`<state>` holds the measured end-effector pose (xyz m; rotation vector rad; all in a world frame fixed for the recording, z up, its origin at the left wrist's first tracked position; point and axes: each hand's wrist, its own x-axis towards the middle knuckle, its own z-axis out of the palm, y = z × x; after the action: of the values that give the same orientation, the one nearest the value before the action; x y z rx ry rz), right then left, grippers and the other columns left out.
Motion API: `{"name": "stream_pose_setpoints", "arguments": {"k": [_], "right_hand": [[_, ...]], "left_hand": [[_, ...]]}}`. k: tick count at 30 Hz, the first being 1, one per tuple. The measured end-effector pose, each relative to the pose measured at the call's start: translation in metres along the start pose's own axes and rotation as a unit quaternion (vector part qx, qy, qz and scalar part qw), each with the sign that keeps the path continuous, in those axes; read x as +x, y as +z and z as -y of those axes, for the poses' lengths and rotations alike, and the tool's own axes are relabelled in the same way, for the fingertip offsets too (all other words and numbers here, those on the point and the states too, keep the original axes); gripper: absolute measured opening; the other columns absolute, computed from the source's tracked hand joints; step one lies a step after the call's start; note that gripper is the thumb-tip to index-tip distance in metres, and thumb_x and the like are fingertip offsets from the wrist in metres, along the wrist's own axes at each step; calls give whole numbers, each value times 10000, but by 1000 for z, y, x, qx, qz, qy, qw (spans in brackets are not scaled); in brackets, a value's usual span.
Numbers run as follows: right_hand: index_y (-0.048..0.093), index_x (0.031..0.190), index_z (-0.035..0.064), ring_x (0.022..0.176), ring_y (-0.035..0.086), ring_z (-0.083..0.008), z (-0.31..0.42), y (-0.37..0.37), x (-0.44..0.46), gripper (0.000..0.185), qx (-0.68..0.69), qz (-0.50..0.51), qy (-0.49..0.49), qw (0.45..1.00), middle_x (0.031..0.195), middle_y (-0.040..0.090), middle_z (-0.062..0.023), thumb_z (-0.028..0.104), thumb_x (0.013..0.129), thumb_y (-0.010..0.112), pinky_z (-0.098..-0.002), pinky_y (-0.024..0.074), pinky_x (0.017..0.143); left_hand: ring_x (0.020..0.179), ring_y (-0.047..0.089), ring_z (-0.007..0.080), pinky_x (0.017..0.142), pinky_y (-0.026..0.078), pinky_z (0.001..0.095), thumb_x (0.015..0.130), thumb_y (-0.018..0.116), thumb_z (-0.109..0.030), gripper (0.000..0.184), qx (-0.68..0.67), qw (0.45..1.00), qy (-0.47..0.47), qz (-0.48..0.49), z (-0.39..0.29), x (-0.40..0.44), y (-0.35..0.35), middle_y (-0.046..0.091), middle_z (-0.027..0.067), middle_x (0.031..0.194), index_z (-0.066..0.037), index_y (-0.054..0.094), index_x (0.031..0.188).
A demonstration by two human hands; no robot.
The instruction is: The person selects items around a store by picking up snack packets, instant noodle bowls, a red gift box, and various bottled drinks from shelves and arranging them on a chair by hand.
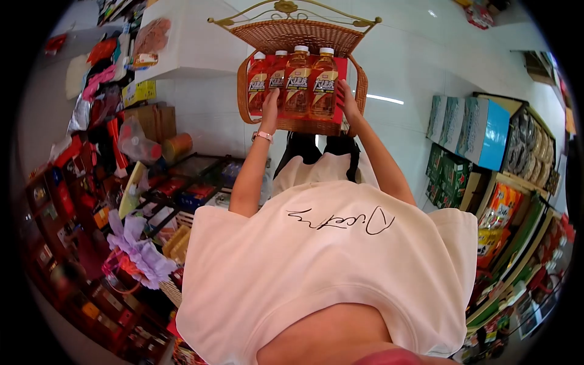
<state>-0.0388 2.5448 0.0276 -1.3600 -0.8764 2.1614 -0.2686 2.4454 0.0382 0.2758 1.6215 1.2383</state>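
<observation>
Several amber drink bottles with white caps, among them a front bottle (298, 82), stand upright in front of a red panel (342, 70) on a brown wicker chair (304, 33). My left hand (269, 109) is at the left front of the bottles, its fingers pointing up against them. On the other side, my right hand (348, 104) lies along the red panel's right edge, beside the rightmost bottle. Both hands seem to hold the bottle group between them. The chair's curved armrests are outside my hands.
On the left are a white counter (194, 36), a cardboard box (152, 123), a clear plastic jug (137, 140) and a dark rack (194, 176). Blue-and-white cartons (465, 128) and shelves of packaged goods (502, 207) stand on the right.
</observation>
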Motion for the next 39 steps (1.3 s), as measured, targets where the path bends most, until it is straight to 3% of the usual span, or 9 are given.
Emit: {"name": "stream_pose_setpoints", "arguments": {"k": [8, 14, 16, 22, 28, 30, 34, 37, 39], "right_hand": [[281, 1370, 119, 1231, 328, -301, -39, -29, -3, 815, -23, 9, 93, 995, 1343, 352, -154, 675, 784, 392, -436, 236, 1007], [418, 1261, 90, 1074, 469, -279, -79, -57, 5, 792, -99, 29, 149, 983, 1174, 511, -166, 691, 746, 441, -409, 343, 917], [420, 1278, 121, 1001, 514, -260, -103, -78, 22, 751, -195, 63, 171, 964, 1109, 557, -162, 686, 786, 369, -366, 397, 849], [470, 1214, 99, 800, 569, -193, -117, -100, 32, 645, -393, 109, 120, 905, 959, 613, -94, 577, 781, 475, -348, 445, 711], [518, 1104, 88, 785, 562, -246, -97, -68, 12, 538, -628, 114, 207, 741, 902, 594, -82, 505, 764, 518, -449, 429, 756], [554, 940, 38, 669, 589, -277, -108, -53, 0, 470, -709, 155, 194, 660, 775, 602, -121, 473, 765, 527, -485, 450, 660], [563, 967, 16, 668, 610, -262, -181, -53, 5, 485, -745, 284, 89, 597, 833, 623, -160, 460, 779, 510, -455, 478, 582], [570, 1006, -5, 716, 611, -255, -248, -46, -25, 484, -710, 392, 55, 582, 886, 620, -174, 427, 802, 497, -437, 488, 611], [639, 863, 27, 775, 592, -251, -309, -44, -11, 330, -744, 522, -79, 409, 853, 626, -159, 330, 799, 524, -416, 484, 634]], "left_hand": [[942, 536, 172, 817, 416, 322, 857, 501, -372, 411, -82, 982, -106, -135, 90, -86, -59, 566, 66, 1105, -92, 513, 1158], [654, 604, 176, 570, 475, 268, 815, 537, -314, 374, 171, 959, -187, -129, 233, -165, -111, 646, 101, 817, -8, 605, 1019], [667, 606, 172, 596, 485, 263, 801, 551, -279, 352, 149, 962, -164, -160, 236, -200, -98, 644, 108, 813, 17, 613, 981], [696, 602, 146, 584, 459, 245, 804, 561, -294, 370, -90, 932, -165, -308, 293, -282, -61, 644, 97, 833, 6, 592, 1019], [705, 615, 180, 598, 476, 297, 793, 546, -323, 403, -199, 888, -112, -399, 401, -371, 4, 654, 116, 848, 20, 603, 997], [701, 620, 191, 614, 486, 310, 789, 545, -315, 393, -111, 888, -119, -429, 448, -398, 26, 658, 130, 815, 32, 614, 962], [653, 614, 191, 605, 491, 301, 790, 548, -298, 368, -64, 876, -151, -454, 525, -452, 69, 658, 126, 789, 25, 621, 948], [644, 607, 175, 526, 468, 292, 798, 553, -273, 331, -351, 759, -184, -517, 541, -479, 100, 657, 109, 800, 2, 618, 970], [642, 603, 164, 493, 453, 287, 803, 549, -267, 317, -413, 712, -193, -534, 538, -501, 118, 654, 96, 797, -8, 616, 972]]}}
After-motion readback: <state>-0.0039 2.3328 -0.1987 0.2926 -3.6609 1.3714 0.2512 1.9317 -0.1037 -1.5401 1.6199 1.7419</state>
